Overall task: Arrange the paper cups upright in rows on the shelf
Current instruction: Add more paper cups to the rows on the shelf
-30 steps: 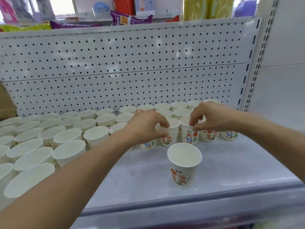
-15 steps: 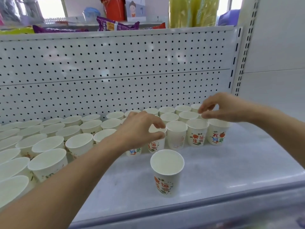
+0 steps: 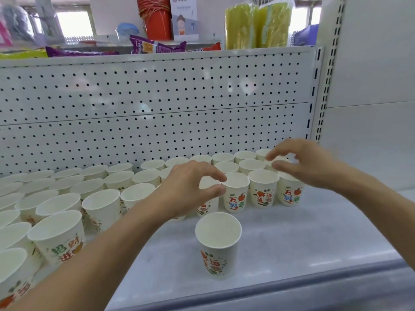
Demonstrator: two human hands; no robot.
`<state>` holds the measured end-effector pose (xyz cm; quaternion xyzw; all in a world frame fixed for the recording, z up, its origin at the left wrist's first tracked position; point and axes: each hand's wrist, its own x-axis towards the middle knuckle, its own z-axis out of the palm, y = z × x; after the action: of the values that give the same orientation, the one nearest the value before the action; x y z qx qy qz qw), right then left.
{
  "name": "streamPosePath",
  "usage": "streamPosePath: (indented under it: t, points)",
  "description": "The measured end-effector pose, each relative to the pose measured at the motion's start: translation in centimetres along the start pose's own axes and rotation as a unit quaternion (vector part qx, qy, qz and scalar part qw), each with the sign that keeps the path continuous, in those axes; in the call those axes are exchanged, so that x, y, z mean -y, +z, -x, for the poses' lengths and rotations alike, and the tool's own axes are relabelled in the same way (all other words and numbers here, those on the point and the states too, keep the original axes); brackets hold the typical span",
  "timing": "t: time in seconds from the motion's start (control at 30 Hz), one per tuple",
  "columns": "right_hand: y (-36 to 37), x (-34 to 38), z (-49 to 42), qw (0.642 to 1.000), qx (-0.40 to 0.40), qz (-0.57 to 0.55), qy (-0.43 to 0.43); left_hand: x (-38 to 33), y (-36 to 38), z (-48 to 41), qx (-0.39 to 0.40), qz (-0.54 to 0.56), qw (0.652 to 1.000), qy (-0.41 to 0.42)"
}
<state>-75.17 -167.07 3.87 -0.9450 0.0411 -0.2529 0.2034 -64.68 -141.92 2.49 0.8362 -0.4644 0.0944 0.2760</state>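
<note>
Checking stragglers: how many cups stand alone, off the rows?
1: the lone cup, near the shelf front edge, right of the left forearm. That forearm may hide others.

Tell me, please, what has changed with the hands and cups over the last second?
The right hand let go of the cup rim it pinched in the front row and lifted, now hovering open above the row's right end. The left hand loosened its fingers from its cup and holds nothing. The lone front cup and the rows stayed upright in place.

Purple snack packet (image 3: 157,47), red buckets (image 3: 156,17)
</note>
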Motion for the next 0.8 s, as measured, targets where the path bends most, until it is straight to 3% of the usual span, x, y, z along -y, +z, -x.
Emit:
streamPosePath:
  t: [0.07,0.23,0.47,0.8]
  points:
    - [-1.4,-0.7,-0.1,0.999,0.007,0.028,0.035,-0.1,0.1,0.1,0.001,0.006,1.000,0.000]
    - [-1.5,-1.7,1.1,0.981,0.135,0.112,0.084,-1.4,0.5,-0.4,0.012,0.010,1.000,-0.006]
    - [-0.5,-2.6,1.6,0.975,0.105,0.182,0.071,-1.7,0.3,-0.6,0.021,0.015,0.999,-0.020]
    - [-0.9,-2.1,1.8,0.987,0.099,0.112,0.059,-1.8,-0.1,-0.4,0.021,0.033,0.999,-0.031]
